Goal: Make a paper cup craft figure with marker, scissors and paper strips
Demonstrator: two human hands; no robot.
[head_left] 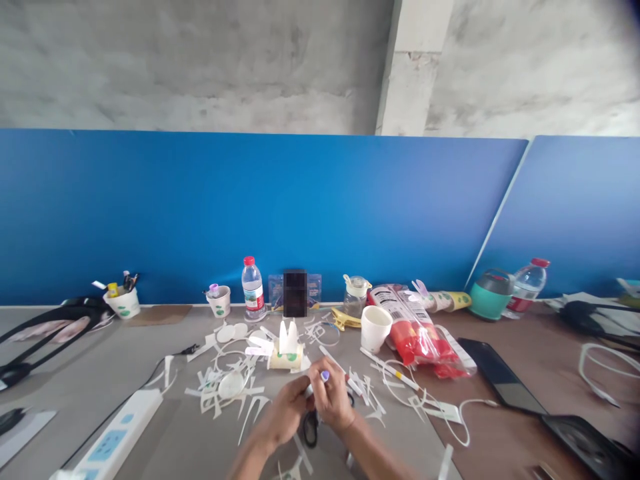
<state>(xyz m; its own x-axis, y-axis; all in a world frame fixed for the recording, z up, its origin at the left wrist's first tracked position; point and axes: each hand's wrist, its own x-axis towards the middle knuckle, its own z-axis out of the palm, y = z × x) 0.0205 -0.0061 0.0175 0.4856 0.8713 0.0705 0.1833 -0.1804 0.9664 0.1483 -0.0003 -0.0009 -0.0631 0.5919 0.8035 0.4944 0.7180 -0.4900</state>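
My left hand (291, 412) and my right hand (331, 395) meet close together above the grey table. Between them is a white marker with a purple end (324, 376). Fingers of both hands are closed around it, partly hiding it. Black-handled scissors (310, 432) lie just under my hands, their blades out of sight. Beyond my hands a paper cup (285, 361) with green leaf prints lies on its side, with white paper ears (289, 335) standing up from it. White paper scraps (225, 393) are strewn to the left, and more cut strips lie to the right.
At the back stand a water bottle (253, 293), a cup of pens (123, 301), a small cup (219, 303) and a glass jar (356, 297). An upright white cup (375, 329) is beside a red package (413, 333). A power strip (117, 433) lies front left, a phone (500, 375) right.
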